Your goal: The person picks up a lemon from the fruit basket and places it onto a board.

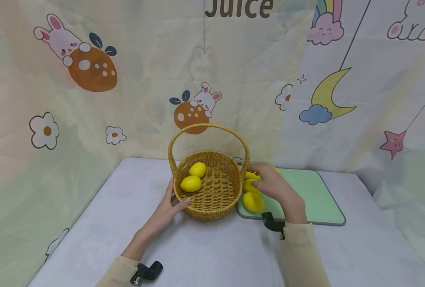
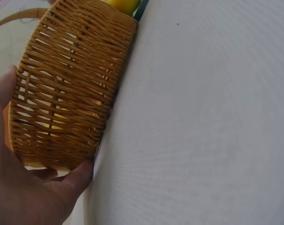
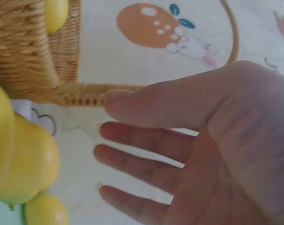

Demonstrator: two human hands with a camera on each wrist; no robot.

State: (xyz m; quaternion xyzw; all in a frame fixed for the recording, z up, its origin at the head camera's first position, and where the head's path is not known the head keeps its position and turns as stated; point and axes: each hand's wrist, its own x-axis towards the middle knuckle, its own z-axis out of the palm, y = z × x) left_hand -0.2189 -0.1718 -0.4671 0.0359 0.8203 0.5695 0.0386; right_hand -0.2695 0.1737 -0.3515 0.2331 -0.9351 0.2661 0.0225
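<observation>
A wicker basket (image 1: 206,215) with a tall arched handle stands on the table, two lemons (image 1: 191,184) lying inside at its left. My left hand (image 1: 166,208) grips the basket's left side, thumb at the rim and fingers along the outer wall. In the left wrist view, that hand (image 2: 43,192) spans the woven wall (image 2: 67,89). Right of the basket, several lemons (image 1: 253,202) sit on a green cutting board (image 1: 305,191). Over them is my right hand (image 1: 275,185), its palm bare and fingers extended in the right wrist view, beside the lemons (image 3: 32,159).
The white-covered table (image 1: 212,255) extends in front of the basket and to both sides. Behind it hangs a cartoon-printed cloth (image 1: 144,79), close to the table's back edge. The basket's handle (image 1: 208,126) rises between my hands.
</observation>
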